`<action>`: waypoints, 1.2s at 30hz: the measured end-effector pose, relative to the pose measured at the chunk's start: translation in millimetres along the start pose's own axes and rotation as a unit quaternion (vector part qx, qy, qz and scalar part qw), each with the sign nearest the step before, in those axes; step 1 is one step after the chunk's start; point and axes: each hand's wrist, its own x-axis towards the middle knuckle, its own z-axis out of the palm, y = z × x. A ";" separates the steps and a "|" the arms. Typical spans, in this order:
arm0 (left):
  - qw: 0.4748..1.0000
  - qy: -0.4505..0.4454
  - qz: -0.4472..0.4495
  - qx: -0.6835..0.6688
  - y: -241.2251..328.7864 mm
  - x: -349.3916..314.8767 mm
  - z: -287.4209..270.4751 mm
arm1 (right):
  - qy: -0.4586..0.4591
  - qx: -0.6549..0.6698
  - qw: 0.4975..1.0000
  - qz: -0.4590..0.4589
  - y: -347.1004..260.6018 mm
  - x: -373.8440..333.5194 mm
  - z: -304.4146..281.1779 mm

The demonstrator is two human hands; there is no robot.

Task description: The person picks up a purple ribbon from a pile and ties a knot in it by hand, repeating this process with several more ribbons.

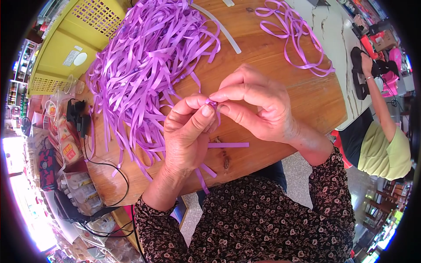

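Observation:
My left hand [188, 131] pinches a folded or knotted bit of purple ribbon [212, 103] between thumb and forefinger, above the wooden table. From the right, my right hand [263, 105] closes its thumb and forefinger on the same small bit; its other fingers are bent. The exact shape of the fold is too small to make out. Loose ribbon ends [230, 145] stick out beside and below my left hand. Just beyond that hand spreads a large heap of purple ribbons [144, 65], with small darker knots or bows among the strands.
A yellow plastic crate [61, 44] stands behind the heap at the left. Looped purple ribbon [302, 39] and a pale strip [221, 30] lie on the wooden table [258, 158]. A black cable [127, 179] hangs at the left edge. Another person [386, 149] reaches across at the right.

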 end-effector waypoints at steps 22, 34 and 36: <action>1.000 0.008 -0.019 0.019 1.9 -4.3 4.2 | 0.031 0.130 0.989 0.064 7.1 -6.1 -2.6; 0.987 0.118 -0.035 0.106 8.8 -9.6 16.4 | -0.008 0.110 0.992 0.059 6.1 -4.3 -4.5; 0.986 0.111 -0.043 0.115 9.5 -11.3 17.5 | -0.009 0.124 0.990 0.068 6.4 -4.5 -5.7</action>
